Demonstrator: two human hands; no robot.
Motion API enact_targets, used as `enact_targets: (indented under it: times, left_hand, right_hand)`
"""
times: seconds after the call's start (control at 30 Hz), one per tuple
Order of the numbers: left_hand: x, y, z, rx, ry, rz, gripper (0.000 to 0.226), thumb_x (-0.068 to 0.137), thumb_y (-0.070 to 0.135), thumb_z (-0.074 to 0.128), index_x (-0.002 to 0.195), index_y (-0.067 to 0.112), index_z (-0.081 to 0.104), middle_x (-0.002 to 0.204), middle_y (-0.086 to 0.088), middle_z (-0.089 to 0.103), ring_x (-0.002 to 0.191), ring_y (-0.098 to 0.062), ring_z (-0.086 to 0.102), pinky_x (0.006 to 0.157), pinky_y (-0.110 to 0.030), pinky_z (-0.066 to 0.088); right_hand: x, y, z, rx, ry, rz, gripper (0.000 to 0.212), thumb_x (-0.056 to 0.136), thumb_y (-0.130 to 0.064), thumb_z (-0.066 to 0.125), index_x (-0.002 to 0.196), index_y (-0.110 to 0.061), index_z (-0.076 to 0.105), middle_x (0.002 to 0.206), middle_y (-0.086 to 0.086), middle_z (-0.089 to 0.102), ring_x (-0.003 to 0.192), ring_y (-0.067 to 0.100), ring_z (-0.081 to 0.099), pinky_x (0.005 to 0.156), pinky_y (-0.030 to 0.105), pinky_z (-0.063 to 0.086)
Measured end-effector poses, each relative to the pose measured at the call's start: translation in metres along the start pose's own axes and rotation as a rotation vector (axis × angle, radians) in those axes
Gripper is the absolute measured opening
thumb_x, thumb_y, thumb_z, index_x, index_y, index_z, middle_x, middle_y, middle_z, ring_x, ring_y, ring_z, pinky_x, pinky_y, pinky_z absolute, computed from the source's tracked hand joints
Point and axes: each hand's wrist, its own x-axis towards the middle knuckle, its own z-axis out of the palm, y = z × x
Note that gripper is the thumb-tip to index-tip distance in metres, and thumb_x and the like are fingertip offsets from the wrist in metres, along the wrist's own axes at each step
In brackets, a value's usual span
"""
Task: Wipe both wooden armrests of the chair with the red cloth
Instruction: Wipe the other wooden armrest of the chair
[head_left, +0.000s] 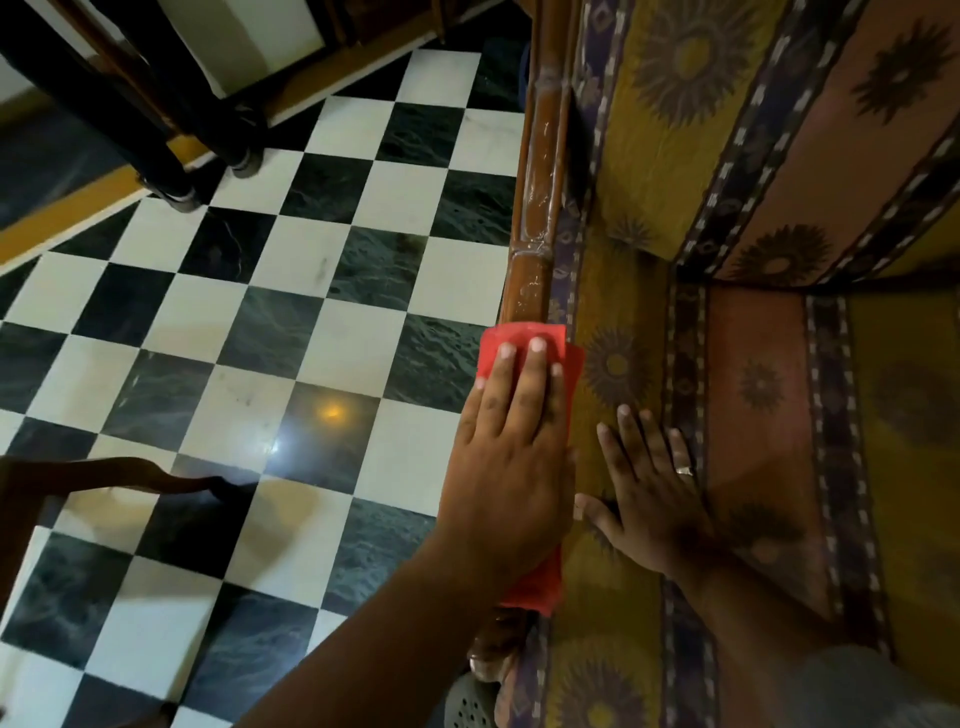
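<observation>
Left hand (511, 441) flat on red cloth (524, 348) atop armrest (540, 171) — right hand (649, 499) on seat cushion (753, 415)

The left hand (511, 431) lies flat on the red cloth (524, 343) and hides most of it. The cloth covers part of the wooden armrest (540, 171). The picture's top edge cuts off the armrest.

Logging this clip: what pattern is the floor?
Black-and-white checkerboard tiles, clearest in the head view.

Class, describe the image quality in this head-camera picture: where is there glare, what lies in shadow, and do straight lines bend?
Head view: a bright glare spot on the checkered floor; the chair seat is dim under the right hand; the wide-angle lens bows the tile lines; the red cloth stays sharp.
</observation>
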Motion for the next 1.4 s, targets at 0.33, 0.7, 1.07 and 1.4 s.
enact_targets:
  times: [0.33, 0.7, 1.07, 1.4]
  left_hand:
    - [0.092, -0.016, -0.017, 0.086, -0.11, -0.027, 0.099, 0.09, 0.078, 0.017, 0.157, 0.009, -0.008, 0.166, -0.011, -0.013, 0.152, -0.026, -0.017, 0.12, -0.04, -0.009]
    - [0.122, -0.031, -0.031, -0.071, -0.081, 0.05, 0.066, 0.1, 0.033, 0.024, 0.158, 0.007, 0.005, 0.167, -0.013, -0.003, 0.154, -0.025, -0.01, 0.126, -0.038, -0.004]
    - [0.229, -0.053, -0.044, -0.038, -0.043, -0.023, 0.064, 0.103, 0.031, 0.034, 0.156, 0.002, 0.013, 0.166, -0.019, 0.01, 0.154, -0.032, 0.003, 0.123, -0.036, 0.001]
    - [0.184, -0.033, -0.029, -0.054, 0.02, -0.071, 0.061, 0.105, 0.03, 0.03, 0.155, 0.0, 0.013, 0.165, -0.021, 0.008, 0.154, -0.033, 0.002, 0.126, -0.043, 0.006]
  right_hand:
    - [-0.002, -0.005, -0.011, 0.007, -0.023, 0.013, 0.092, 0.09, -0.079, 0.029, 0.157, -0.017, 0.017, 0.167, 0.01, 0.009, 0.154, 0.03, 0.006, 0.12, 0.056, 0.017]
    - [0.103, 0.03, -0.043, 0.036, 0.024, 0.008, 0.101, 0.085, -0.081, 0.005, 0.157, -0.011, 0.013, 0.166, 0.015, 0.001, 0.152, 0.03, -0.003, 0.122, 0.05, 0.005]
    - [0.11, 0.028, -0.036, -0.012, 0.029, 0.005, 0.094, 0.09, -0.078, 0.012, 0.157, -0.012, 0.013, 0.166, 0.013, 0.004, 0.154, 0.028, -0.001, 0.123, 0.051, 0.009]
    - [0.108, 0.031, -0.028, -0.02, 0.107, -0.013, 0.09, 0.093, -0.074, 0.027, 0.154, -0.008, 0.024, 0.165, 0.017, 0.013, 0.153, 0.03, 0.009, 0.121, 0.054, 0.018]
